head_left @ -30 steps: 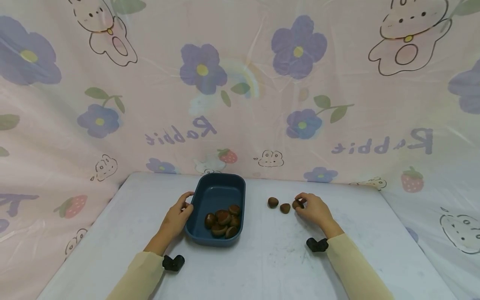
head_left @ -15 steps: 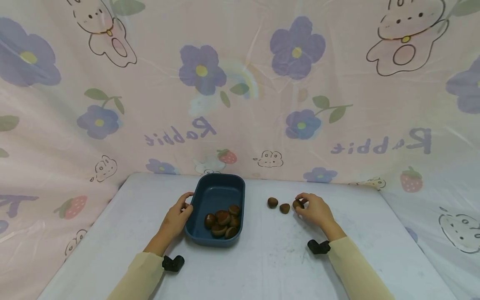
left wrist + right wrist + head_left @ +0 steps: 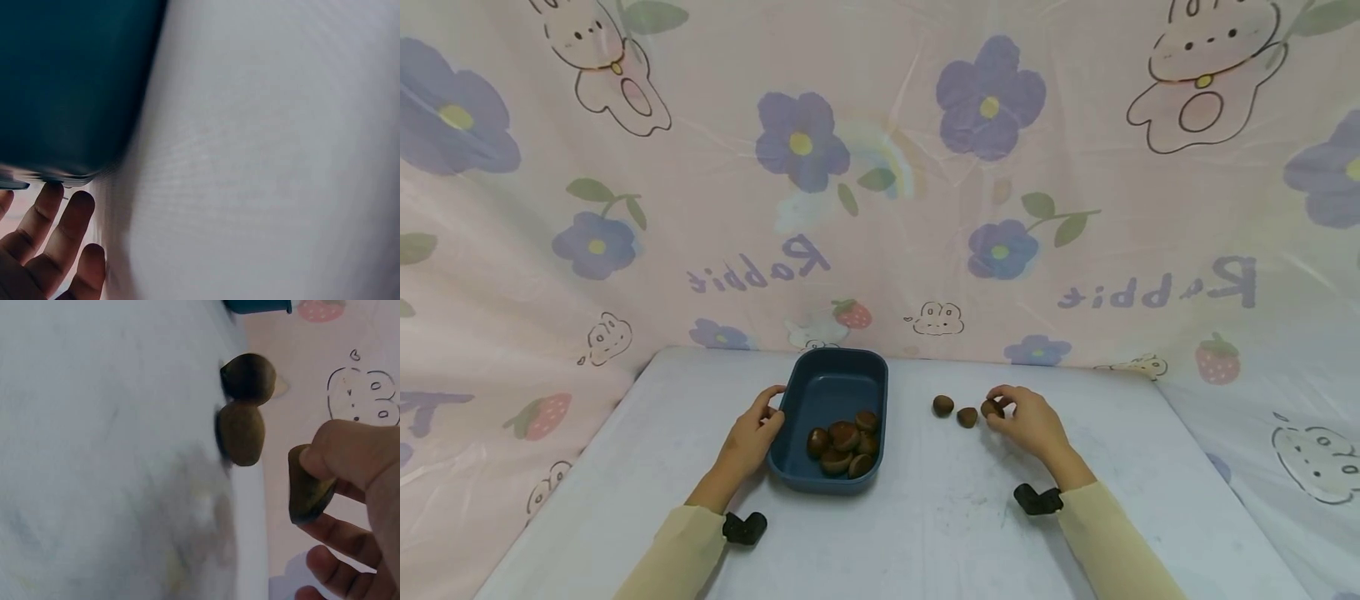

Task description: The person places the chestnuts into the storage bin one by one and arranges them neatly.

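My left hand (image 3: 748, 442) rests against the left side of a dark blue rectangular tray (image 3: 842, 363), thumb and index finger at its rim. In the left wrist view, its fingertips lie along the tray's wall (image 3: 69, 81). Several glossy brown chestnuts (image 3: 844, 435) are heaped in the tray's near half. To the right, my right hand (image 3: 1033, 421) pinches another chestnut (image 3: 306, 490) between thumb and fingers; the right wrist view shows it held a little above the tabletop. Just left of that hand lie two loose chestnuts, a nearer one (image 3: 967, 417) and a farther one (image 3: 943, 406).
The white tabletop (image 3: 940, 533) ends at a pale hanging cloth (image 3: 895, 242) printed with flowers and rabbits. A black wrist mount (image 3: 745, 528) sits by the left cuff, and a similar mount (image 3: 1037, 499) by the right one.
My right hand, with the chestnut pinched in it, has shifted only very slightly. The left hand, tray and loose chestnuts keep their places, apart from a small drift of the whole view.
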### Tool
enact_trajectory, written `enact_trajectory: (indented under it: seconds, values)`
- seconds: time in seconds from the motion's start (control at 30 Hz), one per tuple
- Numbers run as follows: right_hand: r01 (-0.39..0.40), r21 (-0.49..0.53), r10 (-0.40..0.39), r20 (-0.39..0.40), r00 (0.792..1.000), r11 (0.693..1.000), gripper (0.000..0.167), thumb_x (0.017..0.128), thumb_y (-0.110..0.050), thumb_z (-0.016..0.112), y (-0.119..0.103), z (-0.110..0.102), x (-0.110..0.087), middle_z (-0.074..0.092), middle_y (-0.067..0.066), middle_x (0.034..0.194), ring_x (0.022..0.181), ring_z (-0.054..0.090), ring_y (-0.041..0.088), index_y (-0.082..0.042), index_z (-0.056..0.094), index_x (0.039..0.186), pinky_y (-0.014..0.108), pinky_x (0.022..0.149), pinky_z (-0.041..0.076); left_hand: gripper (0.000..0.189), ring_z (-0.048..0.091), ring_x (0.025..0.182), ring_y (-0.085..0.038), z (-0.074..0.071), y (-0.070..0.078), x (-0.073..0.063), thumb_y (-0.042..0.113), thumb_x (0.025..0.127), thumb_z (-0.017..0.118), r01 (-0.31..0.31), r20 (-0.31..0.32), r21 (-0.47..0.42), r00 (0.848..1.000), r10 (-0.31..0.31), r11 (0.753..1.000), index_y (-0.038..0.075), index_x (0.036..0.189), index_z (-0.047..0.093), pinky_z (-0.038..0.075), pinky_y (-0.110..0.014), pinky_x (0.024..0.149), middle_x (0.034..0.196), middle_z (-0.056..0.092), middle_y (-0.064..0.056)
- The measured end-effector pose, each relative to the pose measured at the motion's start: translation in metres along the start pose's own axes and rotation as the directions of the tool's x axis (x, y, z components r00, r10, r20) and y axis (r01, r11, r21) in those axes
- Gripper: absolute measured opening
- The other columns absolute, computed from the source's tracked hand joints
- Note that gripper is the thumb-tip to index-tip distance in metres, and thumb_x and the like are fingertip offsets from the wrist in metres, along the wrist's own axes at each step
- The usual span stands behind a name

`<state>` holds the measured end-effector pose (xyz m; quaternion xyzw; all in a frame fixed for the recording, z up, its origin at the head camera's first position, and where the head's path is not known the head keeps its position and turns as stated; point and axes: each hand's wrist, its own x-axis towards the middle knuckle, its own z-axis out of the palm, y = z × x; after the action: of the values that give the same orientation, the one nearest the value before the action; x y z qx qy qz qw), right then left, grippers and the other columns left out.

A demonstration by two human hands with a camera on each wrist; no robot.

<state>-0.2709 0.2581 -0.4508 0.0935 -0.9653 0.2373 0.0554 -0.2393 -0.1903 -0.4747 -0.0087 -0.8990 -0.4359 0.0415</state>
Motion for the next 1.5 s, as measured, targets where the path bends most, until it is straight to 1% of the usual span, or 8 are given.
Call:
enact_trajectory:
  seconds: [0.1,0.23,0.5,0.77,1.17,1.37,1.5]
  values:
    - [-0.011,0.003,0.011,0.000,1.000,1.000,0.032,0.081,-0.028,0.070,-0.004,-0.001,-0.001,0.069,0.007,0.104,0.086,0.059,0.025,-0.019,0.066,0.111,0.039,0.069,0.046,0.044,0.053,0.078,-0.017,0.000,-0.001,0.000,0.027,0.095,0.044,0.003,0.000,-0.005,1.000,-0.003,1.000,0.030,0.139,0.044,0.041,-0.030,0.070,0.098,0.063,-0.006]
    - [-0.017,0.006,0.017,-0.002,1.000,1.000,0.031,0.081,-0.028,0.070,-0.009,-0.003,-0.003,0.068,0.005,0.104,0.085,0.057,0.023,-0.021,0.066,0.111,0.037,0.067,0.044,0.044,0.053,0.078,-0.017,0.000,-0.001,-0.001,0.027,0.095,0.044,0.005,0.000,-0.010,1.000,-0.005,1.000,0.031,0.139,0.044,0.041,-0.030,0.069,0.097,0.063,-0.006]
    - [0.004,0.019,-0.004,-0.003,1.000,1.000,0.031,0.080,-0.025,0.071,-0.020,-0.005,-0.005,0.068,0.004,0.102,0.082,0.053,0.019,-0.021,0.066,0.110,0.032,0.063,0.040,0.044,0.054,0.079,-0.017,0.000,-0.002,-0.002,0.027,0.096,0.044,0.007,0.000,-0.008,1.000,-0.007,1.000,0.030,0.139,0.043,0.042,-0.031,0.070,0.098,0.063,-0.006]
    - [0.014,0.047,-0.014,-0.006,1.000,0.999,0.032,0.079,-0.024,0.072,-0.031,-0.010,-0.008,0.067,0.003,0.102,0.083,0.053,0.021,-0.022,0.066,0.110,0.032,0.065,0.040,0.045,0.053,0.078,-0.016,0.000,-0.003,-0.001,0.027,0.095,0.044,-0.001,-0.007,-0.009,1.000,0.001,1.000,0.028,0.140,0.044,0.041,-0.030,0.068,0.097,0.064,-0.006]
    - [0.100,0.102,-0.097,-0.034,0.995,0.990,0.031,0.078,-0.023,0.075,-0.057,-0.012,-0.013,0.067,0.001,0.097,0.085,0.057,0.027,-0.020,0.067,0.108,0.032,0.067,0.041,0.044,0.054,0.079,-0.018,0.001,-0.001,0.000,0.028,0.095,0.044,0.002,0.007,-0.016,1.000,-0.002,1.000,0.030,0.139,0.044,0.042,-0.031,0.070,0.099,0.064,-0.006]
    - [0.145,0.123,-0.140,-0.050,0.989,0.982,0.031,0.077,-0.021,0.074,-0.071,-0.012,-0.014,0.066,-0.002,0.095,0.081,0.055,0.021,-0.021,0.067,0.107,0.031,0.069,0.042,0.044,0.054,0.079,-0.017,0.000,-0.001,0.000,0.028,0.096,0.044,-0.004,0.009,-0.010,1.000,0.004,1.000,0.029,0.139,0.043,0.042,-0.031,0.070,0.099,0.064,-0.006]
    - [0.165,0.146,-0.159,-0.056,0.986,0.975,0.032,0.076,-0.018,0.073,-0.080,-0.012,-0.015,0.066,-0.002,0.095,0.077,0.054,0.018,-0.020,0.067,0.107,0.030,0.067,0.043,0.044,0.054,0.078,-0.018,-0.001,-0.001,0.000,0.028,0.096,0.043,-0.003,0.012,-0.007,1.000,0.003,1.000,0.030,0.140,0.043,0.042,-0.031,0.070,0.100,0.064,-0.006]
